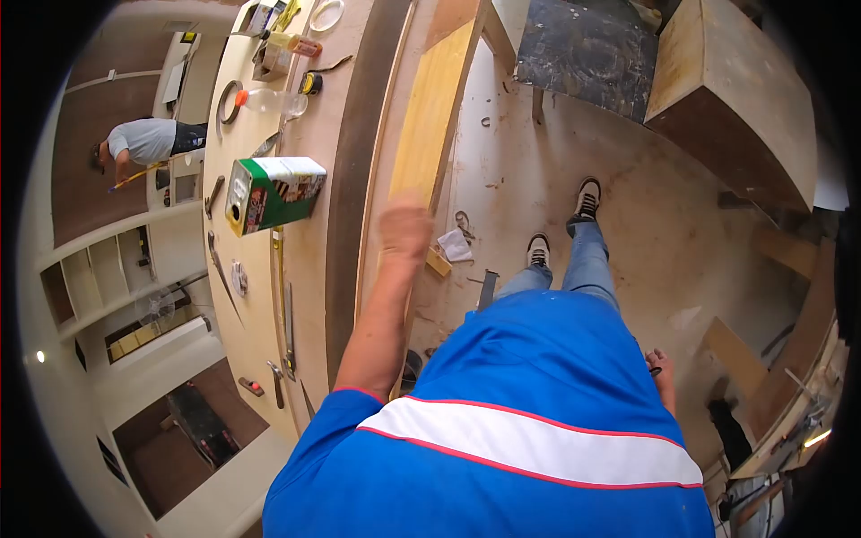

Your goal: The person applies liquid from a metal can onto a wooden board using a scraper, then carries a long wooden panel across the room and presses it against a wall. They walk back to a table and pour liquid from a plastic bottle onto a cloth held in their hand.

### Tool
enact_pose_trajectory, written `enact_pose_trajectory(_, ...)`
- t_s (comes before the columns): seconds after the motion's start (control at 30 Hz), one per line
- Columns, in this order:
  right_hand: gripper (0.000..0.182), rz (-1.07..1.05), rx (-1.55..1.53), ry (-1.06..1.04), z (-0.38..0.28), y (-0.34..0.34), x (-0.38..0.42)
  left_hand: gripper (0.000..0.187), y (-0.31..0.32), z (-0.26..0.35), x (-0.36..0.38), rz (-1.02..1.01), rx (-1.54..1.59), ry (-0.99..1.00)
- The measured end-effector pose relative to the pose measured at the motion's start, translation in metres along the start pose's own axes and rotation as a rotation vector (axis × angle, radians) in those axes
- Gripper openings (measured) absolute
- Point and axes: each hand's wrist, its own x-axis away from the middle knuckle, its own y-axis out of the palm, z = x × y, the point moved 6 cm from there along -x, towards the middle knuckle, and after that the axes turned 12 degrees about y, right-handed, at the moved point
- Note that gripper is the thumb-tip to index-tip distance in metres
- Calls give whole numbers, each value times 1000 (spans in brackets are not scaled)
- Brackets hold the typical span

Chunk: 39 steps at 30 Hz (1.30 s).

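My left hand (405,231), smeared by motion, is over the lower end of a yellowish wooden board (430,108) on the workbench's near side. Its fingers are too blurred to make out. Low at my right side is my right hand (662,377), partly hidden by my blue shirt. Its fingers are closed around a small dark object (656,370), of which only the end shows. Left of my left hand, a green and white metal can (280,193) stands on the workbench (305,242).
On the bench lie a tape measure (310,83), a clear bottle (262,100), a tape roll (230,102) and a hammer (276,384). A white cloth (455,246) lies on the floor. A large wooden box (735,99) stands right, beside a dark-topped table (587,54). Another person (152,142) works far left.
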Motion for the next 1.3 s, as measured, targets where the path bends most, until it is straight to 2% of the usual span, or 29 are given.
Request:
enact_pose_trajectory(0.07,72,2,-2,1,12,7,7,5,24,41,-9,-18,-46,69)
enact_pose_trajectory(0.17,72,12,-41,-12,23,13,21,8,32,51,-30,17,-42,-80)
enact_pose_trajectory(0.27,71,41,-80,-41,42,15,23,10,13,11,-46,59,-26,-100)
enact_pose_trajectory(0.33,70,69,-42,-63,53,14,24,10,-48,-11,-36,213,-71,-141)
enact_pose_trajectory(0.4,70,104,45,-42,51,21,44,13,-63,-42,-26,255,-66,-177)
enact_pose_trajectory(0.5,70,139,73,-40,77,19,27,23,-29,-85,-11,205,176,-63)
enact_pose_trajectory(0.53,71,133,54,-40,88,17,14,28,-21,-92,3,64,546,-250)
enact_pose_trajectory(0.6,71,111,6,-33,107,15,-6,21,51,-122,46,148,1395,-560)
enact_pose_trajectory(0.63,71,103,21,-20,104,13,-4,14,61,-125,74,212,1457,-673)
enact_pose_trajectory(0.67,71,96,36,-8,101,12,-2,13,72,-157,107,98,877,-673)
enact_pose_trajectory(0.7,72,99,88,11,88,9,10,17,88,-176,136,148,938,-762)
enact_pose_trajectory(0.73,72,88,77,22,87,11,12,19,92,-195,159,138,676,-736)
enact_pose_trajectory(0.83,72,27,-63,20,93,7,1,22,2,-142,173,117,-40,-650)
enact_pose_trajectory(0.93,72,-4,-32,26,96,6,-9,22,-18,-83,154,208,111,-423)
enact_pose_trajectory(1.0,71,0,26,-26,92,3,-12,18,-14,-27,135,84,292,-306)
enact_pose_trajectory(1.07,70,11,94,-34,80,-3,-14,16,18,1,132,-79,237,-199)
enact_pose_trajectory(1.17,70,29,185,8,64,-13,-10,14,40,-21,153,-57,106,-206)
enact_pose_trajectory(1.3,76,0,250,-33,44,-39,-20,15,-8,-52,202,171,31,-445)
